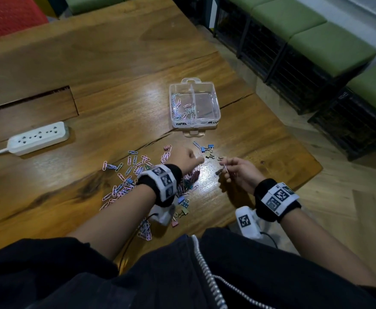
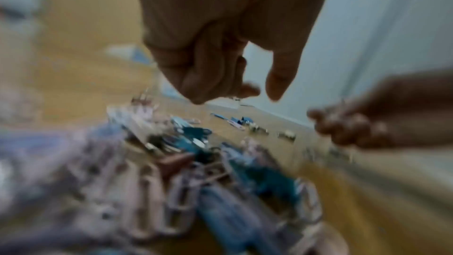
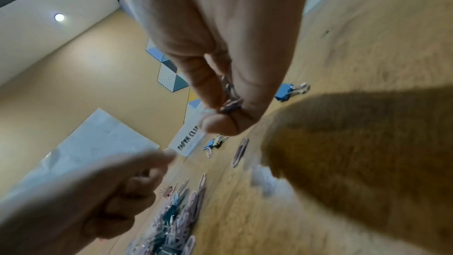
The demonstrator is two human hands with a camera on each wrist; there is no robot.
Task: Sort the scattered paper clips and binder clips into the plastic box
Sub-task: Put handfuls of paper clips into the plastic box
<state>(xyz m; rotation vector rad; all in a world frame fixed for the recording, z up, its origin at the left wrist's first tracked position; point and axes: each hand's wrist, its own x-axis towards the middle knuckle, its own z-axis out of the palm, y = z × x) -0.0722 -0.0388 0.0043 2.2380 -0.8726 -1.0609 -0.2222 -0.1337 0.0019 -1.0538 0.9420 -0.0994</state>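
Observation:
The clear plastic box stands open on the wooden table, with several paper clips in its left compartment and a bare right one. Pink and blue paper clips lie scattered under my left forearm, mixed with some binder clips. More binder clips lie just in front of both hands. My right hand pinches a small bunch of paper clips between thumb and forefinger. My left hand is curled, thumb towards the right hand; a thin bit of clip wire shows at its fingertips. The left wrist view is blurred.
A white power strip lies at the left of the table, beside a cable slot. The table's curved edge runs close to my right hand. Green-cushioned benches stand beyond it on the floor.

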